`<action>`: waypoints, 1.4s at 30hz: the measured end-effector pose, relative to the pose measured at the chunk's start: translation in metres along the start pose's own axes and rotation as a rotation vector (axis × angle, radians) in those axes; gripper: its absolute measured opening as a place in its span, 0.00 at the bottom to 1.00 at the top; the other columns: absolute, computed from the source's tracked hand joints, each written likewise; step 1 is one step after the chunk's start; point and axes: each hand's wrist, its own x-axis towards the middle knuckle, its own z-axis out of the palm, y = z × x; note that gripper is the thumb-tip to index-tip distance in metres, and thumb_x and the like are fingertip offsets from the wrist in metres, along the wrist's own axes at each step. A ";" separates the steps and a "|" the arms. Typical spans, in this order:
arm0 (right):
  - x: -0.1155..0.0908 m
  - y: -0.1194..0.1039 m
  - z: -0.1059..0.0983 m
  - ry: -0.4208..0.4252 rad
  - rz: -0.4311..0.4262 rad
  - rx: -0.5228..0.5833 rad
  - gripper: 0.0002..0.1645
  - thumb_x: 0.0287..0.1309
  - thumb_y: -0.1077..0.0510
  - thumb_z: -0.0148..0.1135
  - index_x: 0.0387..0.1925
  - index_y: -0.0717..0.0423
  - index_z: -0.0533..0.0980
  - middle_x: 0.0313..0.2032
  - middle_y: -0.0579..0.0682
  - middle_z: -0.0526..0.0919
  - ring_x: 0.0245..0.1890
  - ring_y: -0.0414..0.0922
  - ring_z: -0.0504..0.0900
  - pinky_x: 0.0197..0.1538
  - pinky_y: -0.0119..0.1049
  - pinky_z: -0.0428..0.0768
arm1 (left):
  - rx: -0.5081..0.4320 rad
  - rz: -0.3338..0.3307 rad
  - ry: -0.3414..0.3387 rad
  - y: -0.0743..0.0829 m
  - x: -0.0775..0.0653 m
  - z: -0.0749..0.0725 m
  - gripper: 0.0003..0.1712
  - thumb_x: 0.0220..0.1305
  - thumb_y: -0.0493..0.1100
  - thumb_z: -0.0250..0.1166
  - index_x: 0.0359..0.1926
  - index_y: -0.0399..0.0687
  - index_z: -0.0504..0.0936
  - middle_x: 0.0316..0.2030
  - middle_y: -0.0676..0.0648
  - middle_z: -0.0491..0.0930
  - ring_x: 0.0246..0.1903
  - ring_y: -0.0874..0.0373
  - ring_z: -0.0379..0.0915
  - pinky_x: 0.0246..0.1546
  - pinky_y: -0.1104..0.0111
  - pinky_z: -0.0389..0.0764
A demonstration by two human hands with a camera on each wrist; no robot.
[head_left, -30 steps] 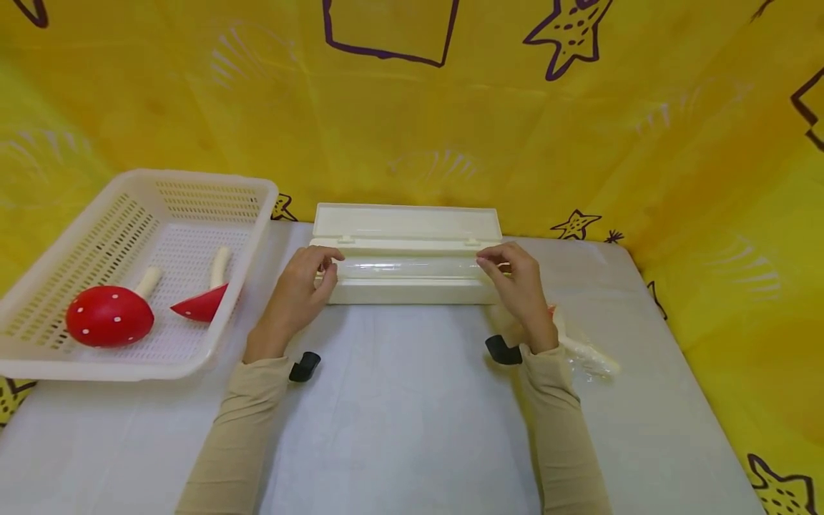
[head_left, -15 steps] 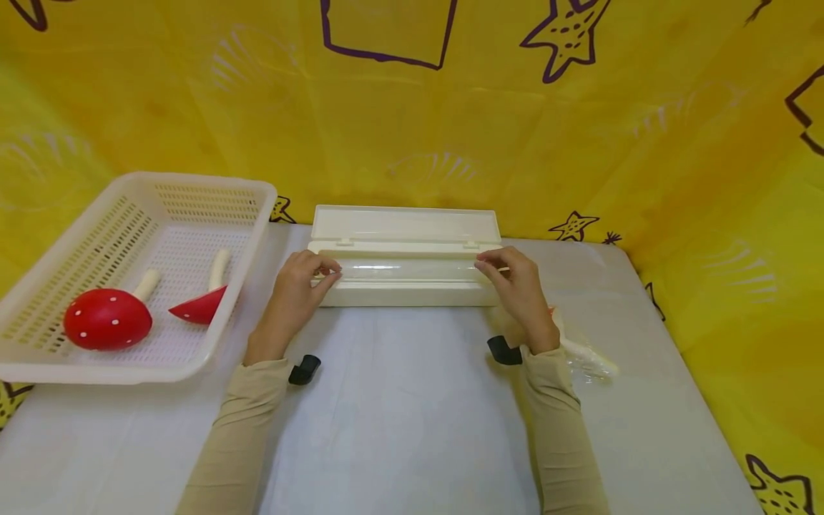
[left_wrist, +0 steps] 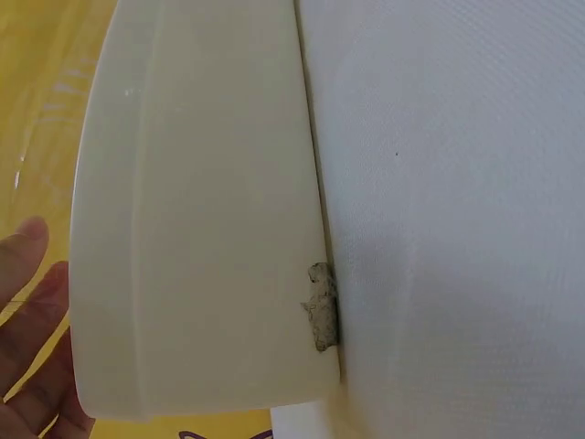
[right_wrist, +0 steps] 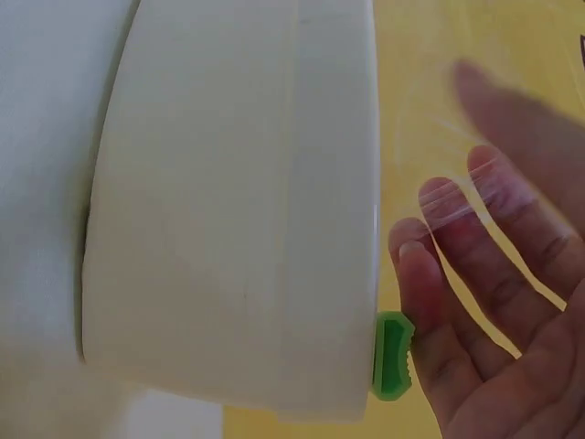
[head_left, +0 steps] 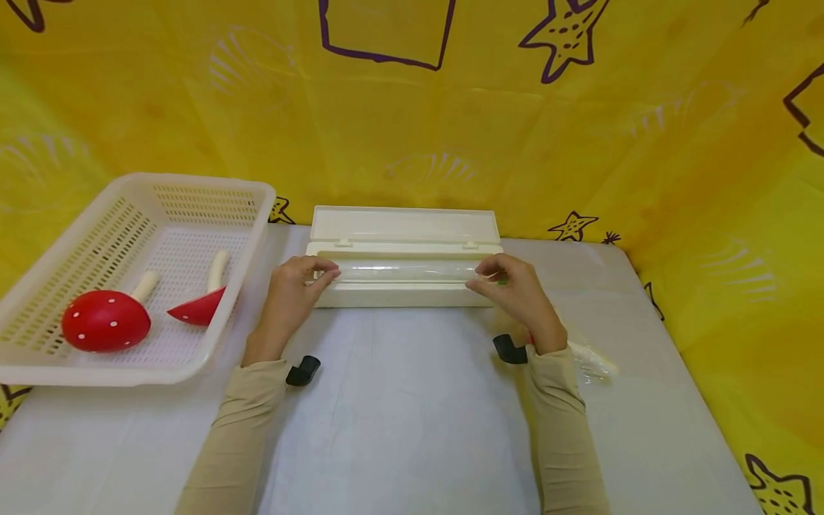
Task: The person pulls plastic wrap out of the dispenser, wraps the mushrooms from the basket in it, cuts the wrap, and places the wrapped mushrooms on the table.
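A cream cling film dispenser (head_left: 399, 295) stands at the back of the table, its lid (head_left: 405, 224) raised. Inside lies a shiny roll of clear cling film (head_left: 405, 270). At the left end, my left hand (head_left: 291, 300) pinches the film between thumb and forefinger, though the film there is hard to see. My right hand (head_left: 518, 297) is at the other end, thumb apart from the fingers. In the right wrist view, clear film lies across its fingertips (right_wrist: 446, 197). A small green slider (right_wrist: 394, 357) sits at the dispenser's edge, beside these fingers.
On the left, a white slotted basket (head_left: 267, 207) contains a red toy mushroom with white dots (head_left: 106, 320) and another red mushroom piece (head_left: 198, 309). A film-wrapped item with a pale stem (head_left: 592, 360) lies partly behind my right wrist. A yellow patterned cloth (head_left: 412, 107) hangs behind.
My left thumb and forefinger have come together at the film's left end. My right thumb has parted from the forefinger, and that hand has shifted slightly nearer to me.
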 end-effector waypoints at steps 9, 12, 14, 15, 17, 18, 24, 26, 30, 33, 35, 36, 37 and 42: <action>0.000 0.002 0.000 0.064 -0.070 -0.059 0.09 0.60 0.68 0.65 0.43 0.66 0.83 0.39 0.61 0.87 0.39 0.52 0.85 0.44 0.18 0.76 | -0.033 0.022 0.024 0.002 0.000 0.000 0.05 0.57 0.34 0.72 0.35 0.36 0.87 0.31 0.41 0.88 0.31 0.53 0.80 0.38 0.58 0.80; 0.001 0.003 0.000 0.075 -0.075 -0.058 0.09 0.61 0.68 0.64 0.43 0.66 0.83 0.39 0.61 0.87 0.39 0.52 0.84 0.44 0.14 0.72 | -0.037 0.029 0.033 0.002 0.000 -0.001 0.05 0.57 0.33 0.72 0.36 0.36 0.87 0.31 0.41 0.88 0.32 0.54 0.81 0.38 0.58 0.80; 0.001 0.004 0.001 0.080 -0.085 -0.059 0.09 0.61 0.67 0.63 0.42 0.66 0.83 0.39 0.61 0.87 0.39 0.51 0.84 0.45 0.14 0.72 | -0.040 0.039 0.039 0.002 0.000 -0.001 0.05 0.57 0.33 0.72 0.36 0.36 0.88 0.31 0.41 0.88 0.32 0.53 0.82 0.39 0.57 0.81; 0.001 0.004 0.001 0.083 -0.092 -0.056 0.09 0.61 0.67 0.63 0.42 0.66 0.83 0.39 0.61 0.87 0.38 0.51 0.83 0.44 0.15 0.72 | -0.042 0.046 0.044 0.001 0.000 -0.001 0.05 0.56 0.32 0.72 0.35 0.36 0.88 0.31 0.40 0.88 0.32 0.53 0.82 0.39 0.58 0.81; 0.001 0.004 0.001 0.091 -0.106 -0.053 0.08 0.61 0.67 0.63 0.41 0.67 0.83 0.39 0.61 0.87 0.37 0.50 0.82 0.44 0.15 0.72 | -0.041 0.064 0.058 0.001 0.000 0.000 0.05 0.56 0.32 0.72 0.35 0.35 0.88 0.31 0.40 0.88 0.32 0.53 0.82 0.39 0.58 0.80; 0.001 0.004 0.001 0.095 -0.109 -0.052 0.08 0.61 0.67 0.63 0.41 0.67 0.83 0.38 0.60 0.87 0.37 0.49 0.82 0.44 0.15 0.72 | -0.040 0.072 0.066 0.000 0.000 0.000 0.05 0.56 0.32 0.72 0.35 0.35 0.88 0.31 0.41 0.88 0.31 0.53 0.82 0.39 0.60 0.80; 0.001 0.001 0.000 0.118 -0.107 -0.046 0.08 0.62 0.66 0.63 0.41 0.67 0.82 0.39 0.61 0.86 0.40 0.52 0.85 0.43 0.23 0.81 | -0.052 0.100 0.107 0.001 0.001 0.000 0.06 0.55 0.31 0.72 0.35 0.34 0.88 0.32 0.39 0.88 0.32 0.51 0.83 0.39 0.67 0.78; 0.001 0.000 0.000 0.126 -0.107 -0.036 0.08 0.62 0.66 0.63 0.41 0.67 0.81 0.39 0.61 0.86 0.40 0.53 0.85 0.42 0.20 0.80 | -0.063 0.100 0.115 0.002 0.001 0.000 0.06 0.55 0.31 0.72 0.36 0.34 0.88 0.33 0.39 0.88 0.33 0.49 0.84 0.40 0.74 0.77; 0.001 -0.003 -0.002 0.136 -0.113 -0.027 0.08 0.62 0.66 0.63 0.41 0.68 0.81 0.39 0.61 0.86 0.40 0.53 0.85 0.40 0.11 0.73 | -0.082 0.092 0.123 0.005 0.002 -0.001 0.07 0.55 0.30 0.72 0.36 0.33 0.88 0.34 0.38 0.88 0.36 0.46 0.85 0.44 0.84 0.72; 0.000 -0.004 -0.003 0.141 -0.118 -0.021 0.08 0.62 0.66 0.63 0.40 0.68 0.81 0.39 0.62 0.86 0.40 0.54 0.85 0.40 0.11 0.73 | -0.085 0.086 0.128 0.007 0.002 -0.002 0.07 0.55 0.30 0.71 0.37 0.33 0.88 0.35 0.38 0.88 0.36 0.46 0.85 0.43 0.78 0.76; 0.001 -0.003 -0.003 0.146 -0.121 -0.014 0.07 0.62 0.67 0.63 0.40 0.69 0.81 0.39 0.62 0.86 0.40 0.54 0.85 0.40 0.11 0.74 | -0.086 0.083 0.135 0.007 0.002 -0.002 0.07 0.55 0.30 0.71 0.37 0.33 0.88 0.34 0.38 0.88 0.36 0.47 0.84 0.41 0.71 0.78; 0.001 -0.003 -0.004 0.149 -0.124 -0.012 0.07 0.62 0.67 0.63 0.40 0.68 0.81 0.39 0.62 0.86 0.40 0.54 0.85 0.40 0.11 0.74 | -0.087 0.083 0.140 0.008 0.002 -0.002 0.06 0.55 0.30 0.71 0.37 0.33 0.88 0.34 0.38 0.88 0.35 0.47 0.84 0.40 0.68 0.78; 0.001 -0.003 -0.004 0.153 -0.129 -0.011 0.07 0.62 0.67 0.63 0.40 0.68 0.81 0.39 0.62 0.86 0.40 0.55 0.85 0.40 0.11 0.73 | -0.091 0.082 0.144 0.008 0.002 -0.002 0.06 0.56 0.30 0.71 0.36 0.33 0.88 0.34 0.38 0.88 0.35 0.47 0.84 0.40 0.70 0.79; 0.001 -0.002 -0.005 0.178 -0.170 0.001 0.07 0.60 0.69 0.63 0.40 0.69 0.80 0.38 0.63 0.86 0.41 0.56 0.85 0.43 0.10 0.73 | -0.122 0.070 0.157 0.007 0.003 0.000 0.06 0.56 0.31 0.71 0.36 0.34 0.88 0.33 0.38 0.88 0.36 0.45 0.85 0.43 0.86 0.73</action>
